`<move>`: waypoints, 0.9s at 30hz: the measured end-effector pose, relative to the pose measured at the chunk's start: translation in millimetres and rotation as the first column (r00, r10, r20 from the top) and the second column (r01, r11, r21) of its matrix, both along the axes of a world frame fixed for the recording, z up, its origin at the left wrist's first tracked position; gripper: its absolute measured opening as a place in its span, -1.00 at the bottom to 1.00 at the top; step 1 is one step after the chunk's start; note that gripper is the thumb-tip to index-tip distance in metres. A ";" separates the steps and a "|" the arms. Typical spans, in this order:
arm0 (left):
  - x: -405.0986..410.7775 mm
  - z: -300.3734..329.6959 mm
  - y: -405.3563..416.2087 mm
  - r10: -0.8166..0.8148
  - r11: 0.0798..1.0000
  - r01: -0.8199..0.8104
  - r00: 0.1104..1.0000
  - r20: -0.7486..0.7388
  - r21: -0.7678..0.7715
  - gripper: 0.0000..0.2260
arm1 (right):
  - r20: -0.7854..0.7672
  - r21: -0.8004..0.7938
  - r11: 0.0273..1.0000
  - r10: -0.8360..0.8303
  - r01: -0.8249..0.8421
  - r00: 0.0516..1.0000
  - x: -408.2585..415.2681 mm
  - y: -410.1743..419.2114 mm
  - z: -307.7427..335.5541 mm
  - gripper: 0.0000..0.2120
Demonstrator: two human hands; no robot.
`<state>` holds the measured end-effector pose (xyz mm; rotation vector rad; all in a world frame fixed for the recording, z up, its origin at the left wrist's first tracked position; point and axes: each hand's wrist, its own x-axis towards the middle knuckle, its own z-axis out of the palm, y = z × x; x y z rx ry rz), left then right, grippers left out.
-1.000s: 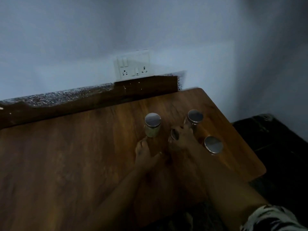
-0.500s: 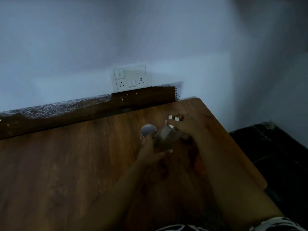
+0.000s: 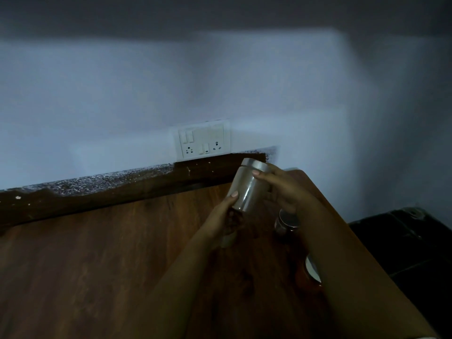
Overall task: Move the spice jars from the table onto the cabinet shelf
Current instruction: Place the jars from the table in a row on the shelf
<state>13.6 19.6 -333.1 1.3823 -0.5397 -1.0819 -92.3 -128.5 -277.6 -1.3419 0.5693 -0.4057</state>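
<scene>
One spice jar (image 3: 247, 189) has been lifted off the table (image 3: 97, 265), tilted, gripped by left hand (image 3: 223, 221) below and right hand (image 3: 281, 189) at 3 o'clock. Two jars (image 3: 287, 222) remain on table; shelf not visible.

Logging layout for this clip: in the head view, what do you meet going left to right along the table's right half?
Left hand → tilted clear spice jar with silver lid, held in both hands → right hand → dark metal-lidded jar standing on the wooden table → silver-lidded jar near the table's right edge.

Clear spice jar (image 3: 247, 189) tilted above table, two lidded jars (image 3: 286, 222) standing below
</scene>
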 end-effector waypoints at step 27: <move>-18.5 41.4 3.3 -0.038 0.962 0.054 0.997 0.066 -0.269 -0.17 | 0.108 -0.016 0.999 -0.039 0.041 0.993 3.4 13.4 26.9 -0.61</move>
